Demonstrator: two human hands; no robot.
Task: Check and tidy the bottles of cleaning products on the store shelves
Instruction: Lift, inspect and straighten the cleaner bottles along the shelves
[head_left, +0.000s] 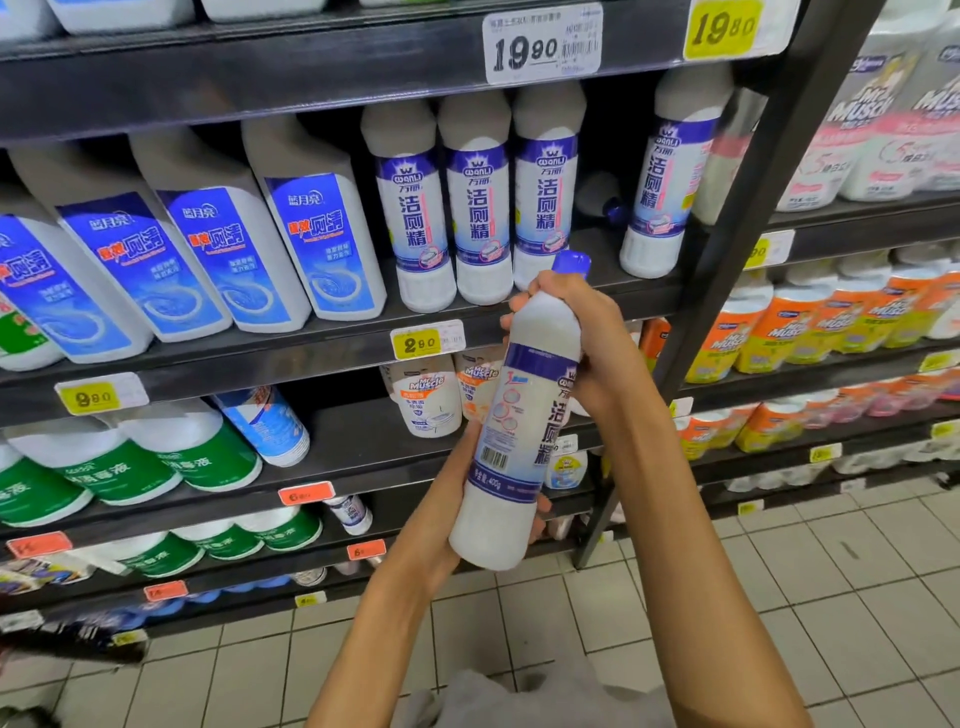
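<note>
I hold a tall white bottle (519, 431) with a purple-banded label and a blue cap in front of the shelves, tilted slightly, its barcode side facing me. My left hand (457, 519) grips its lower part from behind. My right hand (576, 332) is wrapped around its neck just under the cap. Three matching bottles (480, 208) stand upright in a row on the shelf (332, 348) behind, and a fourth (670, 182) stands apart to the right, leaving a gap. In that gap, further back, one bottle (602, 200) lies on its side.
Blue-labelled white jugs (208, 244) fill the left of the same shelf. Green-labelled jugs (171, 457) and other cleaners sit on lower shelves. A dark upright post (727, 260) divides off a neighbouring shelf unit of orange packs (810, 322). Tiled floor (779, 597) lies below.
</note>
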